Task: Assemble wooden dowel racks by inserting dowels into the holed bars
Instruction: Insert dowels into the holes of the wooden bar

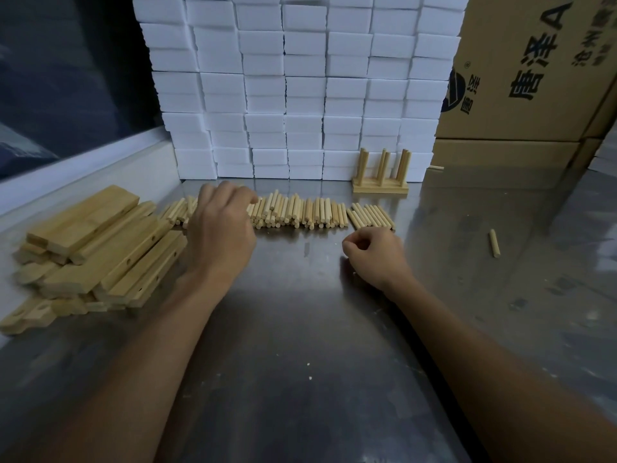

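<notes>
The left hand (222,228) hangs over the left part of the row of dowels (300,213), fingers curled down; it hides the dowels beneath, so I cannot tell whether it grips one. The right hand (375,253) rests on the counter (300,345) just in front of the row's right end, loosely fisted, apparently on nothing. Left of the row lies a heap of flat holed bars (100,252), pale wood, partly overlapping. Behind the row's right end stands a finished rack (380,177) with upright pegs, against stacked white blocks (300,88). A stray dowel (494,242) lies well right of the row. The counter is dull scuffed metal.
</notes>
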